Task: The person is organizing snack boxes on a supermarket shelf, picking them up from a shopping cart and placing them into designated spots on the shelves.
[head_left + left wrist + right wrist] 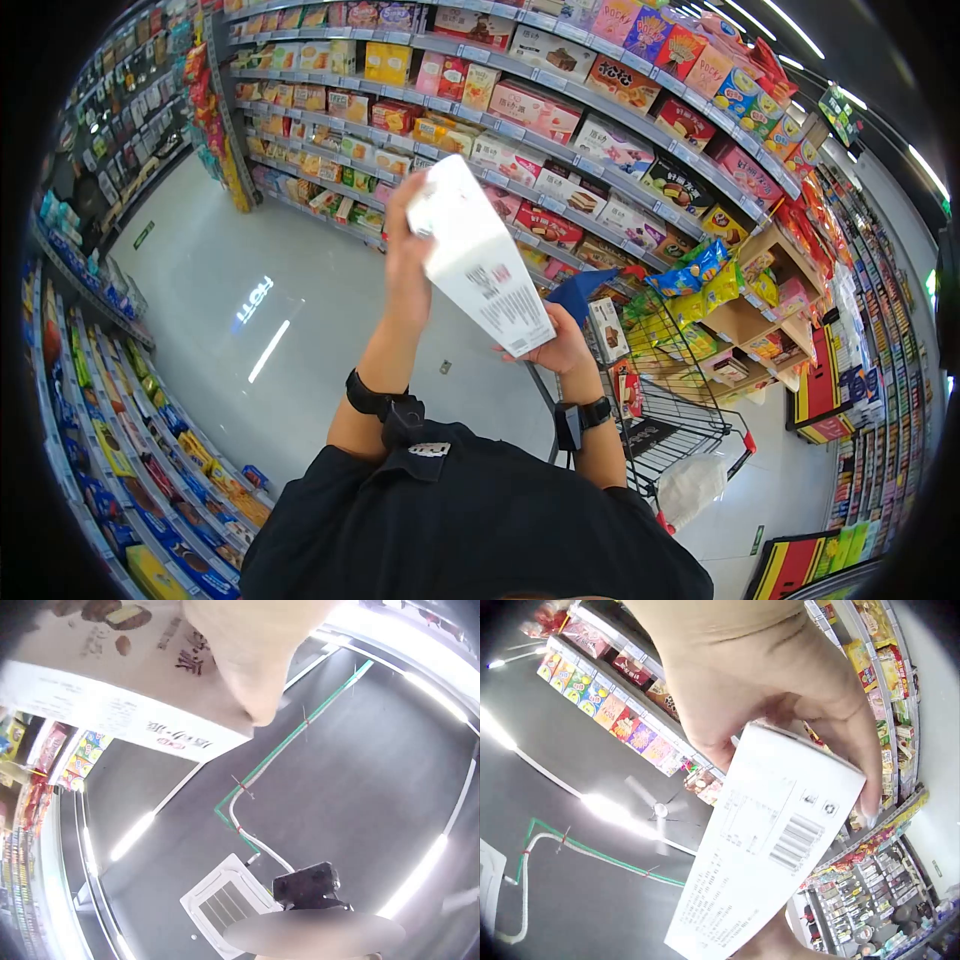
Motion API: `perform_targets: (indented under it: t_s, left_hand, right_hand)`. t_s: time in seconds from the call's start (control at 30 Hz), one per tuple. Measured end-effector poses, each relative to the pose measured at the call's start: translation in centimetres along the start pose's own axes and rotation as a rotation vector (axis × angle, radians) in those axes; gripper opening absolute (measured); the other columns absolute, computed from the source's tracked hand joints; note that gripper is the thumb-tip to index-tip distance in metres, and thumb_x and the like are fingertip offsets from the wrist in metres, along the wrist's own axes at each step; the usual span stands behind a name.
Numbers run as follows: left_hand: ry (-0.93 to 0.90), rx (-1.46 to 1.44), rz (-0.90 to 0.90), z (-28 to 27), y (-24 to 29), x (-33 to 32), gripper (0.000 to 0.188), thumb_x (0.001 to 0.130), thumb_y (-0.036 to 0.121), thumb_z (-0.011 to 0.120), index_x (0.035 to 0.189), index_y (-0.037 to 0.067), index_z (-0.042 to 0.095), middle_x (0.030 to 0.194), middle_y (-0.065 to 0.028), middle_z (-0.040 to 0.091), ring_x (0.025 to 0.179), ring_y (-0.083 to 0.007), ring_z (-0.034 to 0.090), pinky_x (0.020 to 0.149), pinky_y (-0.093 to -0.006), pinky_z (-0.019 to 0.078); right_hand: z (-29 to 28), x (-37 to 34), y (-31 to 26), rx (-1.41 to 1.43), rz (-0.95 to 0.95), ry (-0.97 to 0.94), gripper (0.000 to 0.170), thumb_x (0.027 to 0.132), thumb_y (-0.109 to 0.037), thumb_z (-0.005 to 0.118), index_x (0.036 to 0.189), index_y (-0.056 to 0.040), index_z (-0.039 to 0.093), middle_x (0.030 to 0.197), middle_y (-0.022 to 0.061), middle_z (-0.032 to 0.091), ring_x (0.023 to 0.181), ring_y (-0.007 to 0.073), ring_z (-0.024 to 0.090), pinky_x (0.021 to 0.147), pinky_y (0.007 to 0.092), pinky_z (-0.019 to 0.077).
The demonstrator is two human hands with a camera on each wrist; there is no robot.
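Note:
A long white snack box is held tilted in front of my chest, with one printed side facing up. My left hand grips its far left end. At the near right end, my right hand holds it between thumb and fingers. The right wrist view shows the right hand over one end of the box, above a side with a barcode and small print. In the left wrist view a brownish face of the box carries pictures of filled pastries, and part of the left hand lies against it.
A wire shopping cart stands at my right, with a small box and a white cloth-like bag. Shelves of boxed snacks curve ahead. A wooden display with bagged snacks is beyond the cart. More shelves line the left.

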State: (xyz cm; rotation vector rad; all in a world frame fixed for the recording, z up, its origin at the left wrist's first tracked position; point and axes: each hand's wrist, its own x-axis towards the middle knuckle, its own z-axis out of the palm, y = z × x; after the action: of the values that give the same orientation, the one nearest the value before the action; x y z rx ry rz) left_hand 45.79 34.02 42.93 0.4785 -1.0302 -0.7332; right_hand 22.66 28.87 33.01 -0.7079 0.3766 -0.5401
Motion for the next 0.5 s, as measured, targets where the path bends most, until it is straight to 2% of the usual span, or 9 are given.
perform_targets:
  t_s: [0.1,0.17,0.2,0.23,0.27,0.3,0.4,0.47,0.5]
  left_hand:
    - [0.211,-0.225,-0.052,-0.5,-0.1,-0.1,0.051,0.084,0.029,0.042,0.130,0.008,0.035,0.130,-0.0096,0.041,0.120,-0.0194,0.042,0.097,-0.0337,0.0366]
    - [0.355,-0.347,-0.075,-0.4,-0.1,-0.3,0.045,0.087,0.030,0.039,0.125,0.007,0.040,0.120,-0.0096,0.051,0.111,-0.0190,0.051,0.094,-0.0334,0.0415]
    - [0.350,-0.339,-0.038,-0.5,-0.2,-0.3,0.045,0.087,0.031,0.039,0.123,0.005,0.042,0.118,-0.0101,0.052,0.110,-0.0190,0.052,0.093,-0.0336,0.0420]
    - [0.344,-0.330,-0.005,-0.6,-0.4,-0.4,0.045,0.087,0.032,0.039,0.122,0.004,0.043,0.116,-0.0106,0.053,0.109,-0.0190,0.053,0.092,-0.0338,0.0425]
    - [0.335,-0.324,0.030,-0.7,-0.7,-0.4,0.045,0.087,0.032,0.038,0.120,0.003,0.045,0.115,-0.0111,0.054,0.108,-0.0190,0.053,0.092,-0.0340,0.0430]
    - [0.434,-0.219,0.002,-1.4,-1.7,-0.8,0.046,0.088,0.034,0.034,0.117,0.001,0.048,0.109,-0.0115,0.058,0.104,-0.0202,0.056,0.089,-0.0351,0.0451]
    - [0.362,-0.516,0.037,-2.5,-3.1,-1.6,0.049,0.089,0.038,0.031,0.116,0.002,0.050,0.108,-0.0102,0.058,0.104,-0.0209,0.056,0.086,-0.0354,0.0474]
    - [0.478,-0.599,-0.033,-1.2,-2.2,-1.3,0.052,0.090,0.044,0.032,0.120,0.005,0.049,0.114,-0.0094,0.055,0.106,-0.0234,0.055,0.088,-0.0370,0.0471]
    - [0.488,-0.593,-0.045,-1.3,-2.2,-1.4,0.054,0.089,0.046,0.032,0.121,0.006,0.048,0.118,-0.0097,0.053,0.109,-0.0250,0.053,0.090,-0.0385,0.0459]
  right_hand:
    - [-0.3,-1.3,-1.2,0.028,-0.046,0.013,0.062,0.089,-0.049,0.035,0.134,-0.0066,0.036,0.114,0.0212,0.057,0.086,0.0390,0.062,0.061,0.0453,0.0563]
    - [-0.6,-2.3,-2.0,0.047,-0.098,0.009,0.065,0.089,-0.052,0.033,0.135,-0.0049,0.033,0.110,0.0218,0.059,0.076,0.0345,0.064,0.051,0.0389,0.0554]
    - [-0.6,-2.7,-2.6,0.057,-0.128,0.006,0.067,0.089,-0.053,0.032,0.135,-0.0041,0.031,0.108,0.0222,0.059,0.072,0.0323,0.065,0.046,0.0357,0.0549]
    - [-0.3,-3.4,-3.1,-0.076,-0.120,0.053,0.072,0.089,-0.058,0.028,0.133,-0.0018,0.031,0.095,0.0213,0.063,0.060,0.0265,0.065,0.042,0.0320,0.0531]
    - [0.0,-3.8,-3.5,-0.138,-0.144,0.054,0.073,0.089,-0.060,0.028,0.133,-0.0015,0.032,0.092,0.0208,0.063,0.060,0.0263,0.065,0.043,0.0314,0.0532]
    - [0.2,-4.3,-3.7,-0.199,-0.169,0.060,0.074,0.088,-0.061,0.028,0.132,-0.0013,0.033,0.090,0.0203,0.063,0.060,0.0262,0.064,0.043,0.0307,0.0534]
    - [2.0,-6.0,-4.2,-0.449,-0.260,0.091,0.081,0.085,-0.066,0.032,0.135,-0.0013,0.029,0.085,0.0181,0.063,0.060,0.0241,0.064,0.045,0.0296,0.0529]
    - [3.9,-6.5,-4.5,-0.632,-0.382,0.088,0.082,0.085,-0.065,0.035,0.136,-0.0022,0.026,0.086,0.0174,0.063,0.060,0.0230,0.064,0.046,0.0292,0.0528]
    - [4.0,-6.6,-4.7,-0.626,-0.442,0.018,0.074,0.089,-0.053,0.041,0.139,-0.0021,0.020,0.088,0.0163,0.062,0.060,0.0222,0.064,0.047,0.0284,0.0527]
